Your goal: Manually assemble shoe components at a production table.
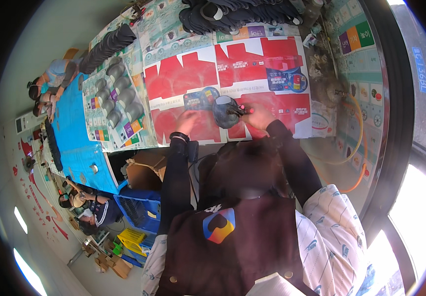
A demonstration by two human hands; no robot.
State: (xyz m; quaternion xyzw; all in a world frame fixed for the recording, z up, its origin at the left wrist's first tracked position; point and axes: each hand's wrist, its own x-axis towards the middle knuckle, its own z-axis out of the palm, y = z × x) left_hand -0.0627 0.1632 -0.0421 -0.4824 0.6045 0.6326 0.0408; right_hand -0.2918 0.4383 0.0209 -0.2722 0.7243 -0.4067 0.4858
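Note:
A dark grey rounded piece [226, 114] with a pale oval on its upper side is over the printed sheets, between my hands. At its right side is a small black part with red ends [245, 109]. My right hand [259, 117] is closed at that black part; its fingertips are partly hidden. On the other side, my left hand [187, 122] is just left of the grey piece, fingers stretched toward it and slightly blurred, with nothing visible in them. Red printed sheets [183, 74] with blue panels lie under both hands.
Grey domed pieces [133, 111] sit in rows on a board to the left. Stacks of dark pieces [242, 17] line the far edge. A yellow-orange hose [362, 126] loops at the right. Blue crates [139, 212] stand lower left. Other people [57, 74] are at the blue table.

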